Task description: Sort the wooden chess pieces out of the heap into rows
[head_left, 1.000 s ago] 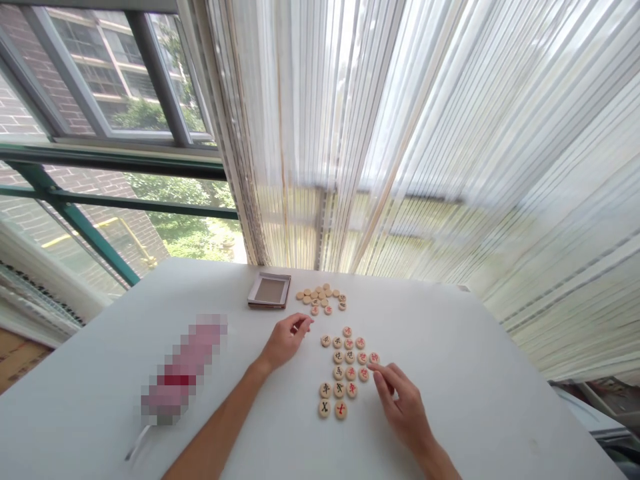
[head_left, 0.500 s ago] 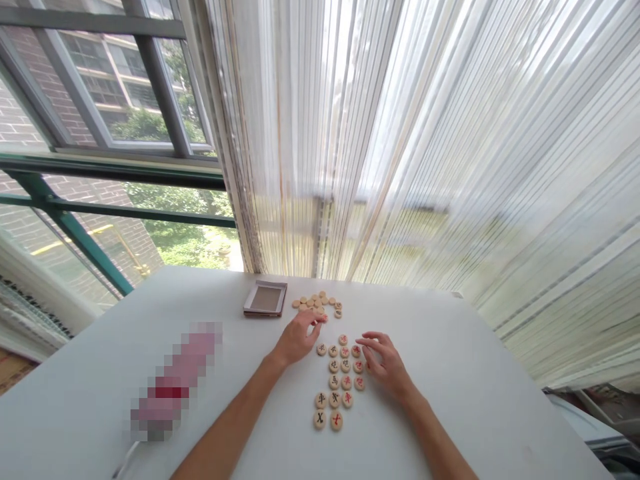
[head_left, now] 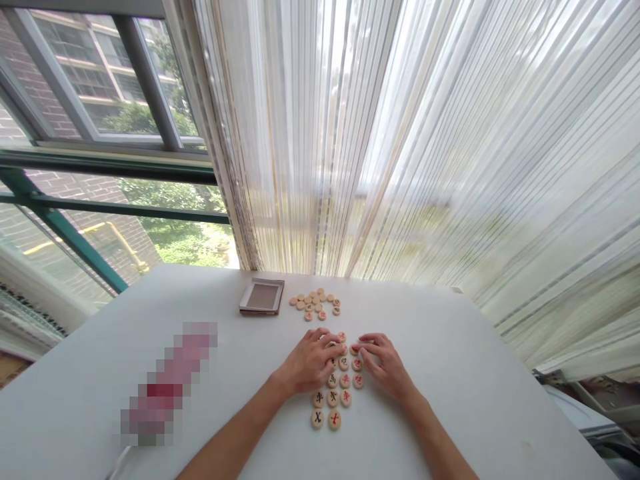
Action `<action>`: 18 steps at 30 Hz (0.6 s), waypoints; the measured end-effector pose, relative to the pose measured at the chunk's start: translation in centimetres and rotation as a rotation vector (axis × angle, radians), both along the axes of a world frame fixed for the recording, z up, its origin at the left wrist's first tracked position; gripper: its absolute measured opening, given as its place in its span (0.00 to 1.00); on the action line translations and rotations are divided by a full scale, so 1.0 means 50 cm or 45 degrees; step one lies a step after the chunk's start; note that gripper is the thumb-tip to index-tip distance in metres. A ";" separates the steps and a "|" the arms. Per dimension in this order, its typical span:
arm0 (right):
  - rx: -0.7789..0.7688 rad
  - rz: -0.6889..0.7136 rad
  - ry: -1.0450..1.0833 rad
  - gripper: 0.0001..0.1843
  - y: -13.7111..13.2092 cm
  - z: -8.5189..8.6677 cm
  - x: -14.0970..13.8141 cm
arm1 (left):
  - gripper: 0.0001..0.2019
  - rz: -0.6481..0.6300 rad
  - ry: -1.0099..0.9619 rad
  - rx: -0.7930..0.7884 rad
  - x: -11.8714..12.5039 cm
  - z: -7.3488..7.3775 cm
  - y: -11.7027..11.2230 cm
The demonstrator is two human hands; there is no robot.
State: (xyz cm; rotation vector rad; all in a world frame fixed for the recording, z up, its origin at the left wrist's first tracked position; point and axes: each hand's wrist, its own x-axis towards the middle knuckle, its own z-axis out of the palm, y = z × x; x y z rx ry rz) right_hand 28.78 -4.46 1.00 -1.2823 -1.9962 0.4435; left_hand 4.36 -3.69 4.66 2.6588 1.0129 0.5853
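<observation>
Round wooden Chinese chess pieces (head_left: 333, 399), marked in red or black, lie in rows on the white table (head_left: 240, 427). My left hand (head_left: 309, 361) rests over the left of an upper row. Its fingers are bent and apart, the index tip is at a red-marked piece (head_left: 344, 349), and the pieces under the palm are hidden. Opposite it, my right hand (head_left: 384, 363) is open, with its fingertips at the piece on that row's right end (head_left: 355, 349). Behind the hands lies a cluster of pieces (head_left: 314, 301), several of them blank side up.
An open shallow box (head_left: 262, 297) stands left of the cluster. A blurred pink object (head_left: 173, 380) with a white cable lies on the table's left. String curtains (head_left: 300, 167) hang beyond the far edge, beside a window with a green railing (head_left: 100, 205).
My left hand has left the cluster, where a red-marked piece lies uncovered, and come toward me onto the rows. My right hand has barely moved. The view has shifted slightly.
</observation>
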 end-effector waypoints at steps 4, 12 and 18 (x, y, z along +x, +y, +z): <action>-0.008 0.001 0.042 0.14 0.000 0.001 0.000 | 0.25 0.004 -0.047 -0.004 -0.004 -0.002 0.005; -0.021 0.048 0.129 0.13 -0.010 0.007 0.006 | 0.21 0.059 -0.233 0.016 -0.025 -0.003 0.014; -0.082 0.045 0.162 0.14 -0.010 0.009 0.010 | 0.18 0.171 -0.400 0.032 -0.054 -0.016 0.025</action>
